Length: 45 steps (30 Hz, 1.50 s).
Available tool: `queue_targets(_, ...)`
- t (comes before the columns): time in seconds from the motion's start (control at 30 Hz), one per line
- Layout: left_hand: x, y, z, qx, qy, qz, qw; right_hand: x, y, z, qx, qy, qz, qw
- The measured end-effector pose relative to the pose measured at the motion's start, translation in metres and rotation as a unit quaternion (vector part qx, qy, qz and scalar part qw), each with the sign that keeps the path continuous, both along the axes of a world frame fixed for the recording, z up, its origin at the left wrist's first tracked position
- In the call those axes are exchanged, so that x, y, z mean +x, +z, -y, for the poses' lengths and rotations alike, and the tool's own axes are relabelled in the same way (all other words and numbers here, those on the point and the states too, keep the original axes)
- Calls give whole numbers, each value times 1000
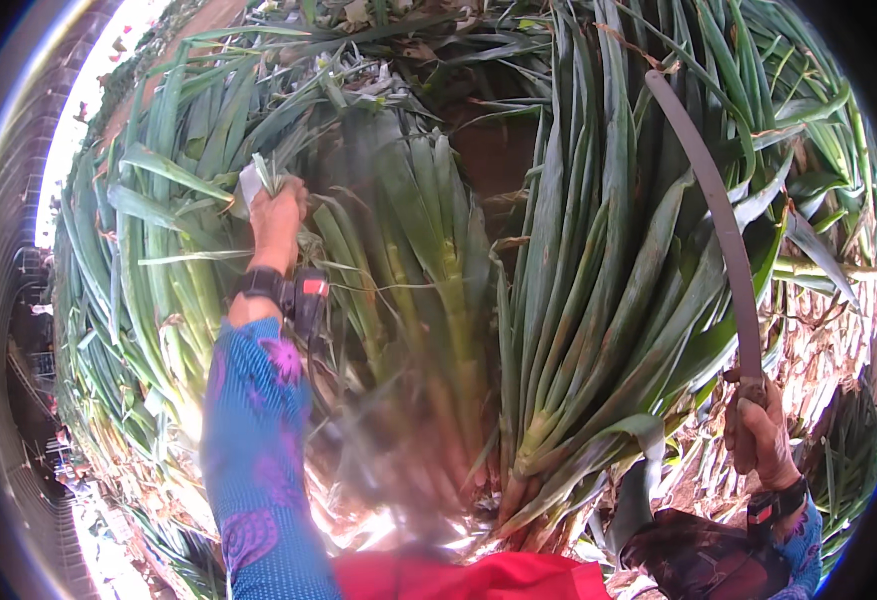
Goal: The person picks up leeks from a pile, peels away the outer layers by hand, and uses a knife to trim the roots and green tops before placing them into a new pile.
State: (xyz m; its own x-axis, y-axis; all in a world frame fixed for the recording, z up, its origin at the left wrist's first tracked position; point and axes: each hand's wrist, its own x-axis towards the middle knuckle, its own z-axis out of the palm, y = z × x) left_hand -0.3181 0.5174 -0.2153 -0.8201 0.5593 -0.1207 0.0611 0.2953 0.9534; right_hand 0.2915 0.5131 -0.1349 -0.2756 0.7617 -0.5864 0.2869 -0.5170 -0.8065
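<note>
My right hand [761,438] is wrapped round the handle of a sickle [715,190]. Its long, narrow, dull brown blade curves up and to the left in front of the leaves. Farther forward on the left, my left hand [276,222] is closed on the cut-looking tips of some green onion leaves [270,174], with pale ends poking out above the fingers. Between my hands, thick bunches of green onions [448,270] stand with pale stalks low and broad green leaves spreading upward. The tallest bunch [578,250] is nearest the blade.
More green onions [123,300] are heaped along the left. Leaf scraps [358,85] lie at the far side. Dry, pale husks [828,350] cover the right side behind my right hand. A dark bag-like thing [703,555] sits low, beside red cloth [478,577].
</note>
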Motion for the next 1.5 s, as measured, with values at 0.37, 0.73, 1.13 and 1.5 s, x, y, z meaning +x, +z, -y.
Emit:
queue_targets(0.37,128,224,169,141,-64,-181,971,8,33,45,18,76,-33,996)
queue_targets(0.73,220,394,397,107,60,-353,928,158,128,95,370,25,155,916)
queue_targets(1.13,339,352,449,279,-136,83,947,438,22,390,273,-16,401,874)
queue_targets(1.5,533,426,383,311,-186,87,928,485,-151,478,220,-106,528,813)
